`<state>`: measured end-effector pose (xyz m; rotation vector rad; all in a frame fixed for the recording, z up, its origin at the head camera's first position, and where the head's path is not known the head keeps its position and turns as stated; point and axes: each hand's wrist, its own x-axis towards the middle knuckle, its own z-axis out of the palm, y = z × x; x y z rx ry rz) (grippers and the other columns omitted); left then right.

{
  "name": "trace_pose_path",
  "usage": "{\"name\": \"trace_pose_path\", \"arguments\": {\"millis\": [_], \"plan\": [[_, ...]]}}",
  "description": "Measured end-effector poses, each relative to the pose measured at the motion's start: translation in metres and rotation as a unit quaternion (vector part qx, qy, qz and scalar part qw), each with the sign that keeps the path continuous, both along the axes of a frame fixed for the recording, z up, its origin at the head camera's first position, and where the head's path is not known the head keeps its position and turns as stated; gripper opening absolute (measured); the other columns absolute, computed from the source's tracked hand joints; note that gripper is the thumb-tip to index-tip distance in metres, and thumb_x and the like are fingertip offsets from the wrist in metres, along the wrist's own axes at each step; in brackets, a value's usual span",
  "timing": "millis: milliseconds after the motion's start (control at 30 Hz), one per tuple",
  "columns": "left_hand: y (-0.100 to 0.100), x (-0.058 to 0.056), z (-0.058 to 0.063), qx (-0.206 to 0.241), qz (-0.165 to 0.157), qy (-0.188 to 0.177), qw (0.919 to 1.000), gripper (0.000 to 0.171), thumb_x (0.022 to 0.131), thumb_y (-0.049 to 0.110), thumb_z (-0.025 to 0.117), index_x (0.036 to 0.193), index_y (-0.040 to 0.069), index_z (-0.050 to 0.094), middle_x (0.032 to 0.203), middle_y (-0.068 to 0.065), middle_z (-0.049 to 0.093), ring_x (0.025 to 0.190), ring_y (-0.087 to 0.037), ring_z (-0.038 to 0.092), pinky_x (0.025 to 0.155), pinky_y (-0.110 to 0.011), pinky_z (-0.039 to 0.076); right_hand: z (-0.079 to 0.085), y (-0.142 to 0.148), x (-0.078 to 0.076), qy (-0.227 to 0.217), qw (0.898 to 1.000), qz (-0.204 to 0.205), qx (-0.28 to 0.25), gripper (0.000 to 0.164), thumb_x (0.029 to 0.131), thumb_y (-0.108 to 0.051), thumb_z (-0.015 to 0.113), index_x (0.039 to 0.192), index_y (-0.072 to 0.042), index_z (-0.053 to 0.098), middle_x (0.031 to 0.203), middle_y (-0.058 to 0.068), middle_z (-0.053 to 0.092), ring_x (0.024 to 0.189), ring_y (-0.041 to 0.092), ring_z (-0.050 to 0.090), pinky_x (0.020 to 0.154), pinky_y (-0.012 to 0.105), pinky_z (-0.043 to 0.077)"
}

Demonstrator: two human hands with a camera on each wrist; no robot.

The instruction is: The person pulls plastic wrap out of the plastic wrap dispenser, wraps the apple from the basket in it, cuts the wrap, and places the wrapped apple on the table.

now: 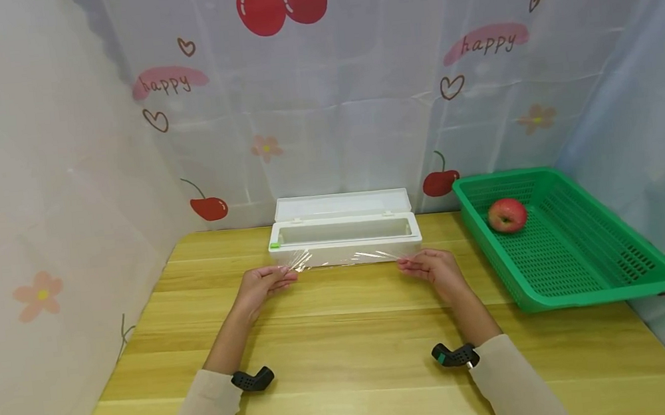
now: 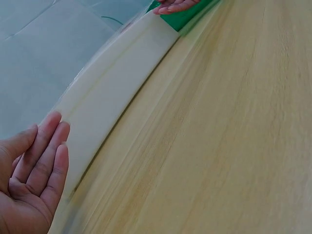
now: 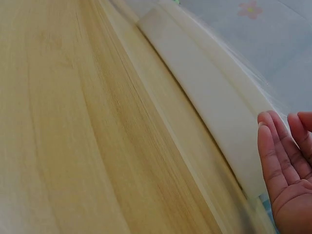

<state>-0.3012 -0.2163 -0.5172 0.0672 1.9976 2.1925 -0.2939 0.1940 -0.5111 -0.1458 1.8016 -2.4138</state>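
A long white cling film dispenser box (image 1: 342,222) stands at the back of the table, its lid (image 1: 341,204) tipped back against the curtain. Clear cling film (image 1: 376,255) stretches across the front of the box, showing as bright creases. My left hand (image 1: 259,289) pinches the film's left corner between thumb and fingers. At the other corner, my right hand (image 1: 437,269) pinches it the same way. Both wrist views show the box's plain front face (image 2: 112,87) beside the fingers. A small green piece (image 1: 275,245) sits on the box's left front rim.
To the right, a green plastic basket (image 1: 602,295) holds a red apple (image 1: 507,215). A cherry-print curtain (image 1: 349,132) hangs behind and along both sides of the wooden table (image 1: 346,353). Each wrist wears a black device (image 1: 253,379).
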Motion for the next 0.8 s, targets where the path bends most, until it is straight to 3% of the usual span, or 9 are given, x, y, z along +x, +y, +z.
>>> {"name": "trace_pose_path", "arguments": {"millis": [133,300,567,700,800], "plan": [[-0.001,0.002,0.000,0.003,0.000,0.006,1.0000,0.036,0.100,0.014,0.066,0.119,-0.016,0.064,0.102,-0.015,0.077,0.096,-0.024,0.075,0.090,-0.038,0.058,0.002,-0.001,0.003,0.008,0.999,0.006,-0.031,0.027,0.104,0.004,0.046,0.089,0.006,0.069,0.096,0.012,0.077,0.091,0.022,0.076,0.087,0.037,0.059],[-0.002,0.005,0.001,0.003,0.001,0.008,1.0000,0.037,0.100,0.014,0.066,0.120,-0.016,0.065,0.105,-0.016,0.076,0.099,-0.024,0.074,0.091,-0.038,0.058,0.006,-0.003,0.006,0.009,0.995,0.013,-0.100,0.026,0.102,0.007,0.048,0.090,0.008,0.071,0.113,0.021,0.073,0.103,0.027,0.073,0.096,0.041,0.053],[-0.001,0.014,0.002,0.025,0.007,0.007,0.9996,0.039,0.100,0.012,0.065,0.126,-0.018,0.060,0.115,-0.025,0.071,0.104,-0.029,0.072,0.095,-0.041,0.055,0.015,-0.007,0.012,-0.061,0.974,0.010,-0.220,0.036,0.104,0.006,0.039,0.088,0.011,0.071,0.121,0.021,0.070,0.113,0.030,0.069,0.100,0.037,0.052],[0.004,0.017,0.003,0.042,0.029,-0.006,0.9987,0.037,0.100,0.010,0.064,0.127,-0.015,0.061,0.118,-0.025,0.070,0.107,-0.029,0.071,0.094,-0.039,0.055,0.019,-0.009,0.015,-0.086,0.964,0.009,-0.250,0.034,0.104,0.003,0.039,0.092,0.011,0.069,0.122,0.019,0.070,0.115,0.029,0.068,0.103,0.035,0.049],[0.008,0.020,0.003,0.052,0.052,-0.018,0.9971,0.036,0.101,0.010,0.064,0.127,-0.014,0.062,0.117,-0.023,0.071,0.107,-0.027,0.071,0.094,-0.037,0.056,0.019,-0.011,0.018,-0.093,0.963,0.012,-0.252,0.034,0.105,0.004,0.038,0.092,0.011,0.069,0.124,0.019,0.069,0.116,0.029,0.067,0.103,0.035,0.048]]}}
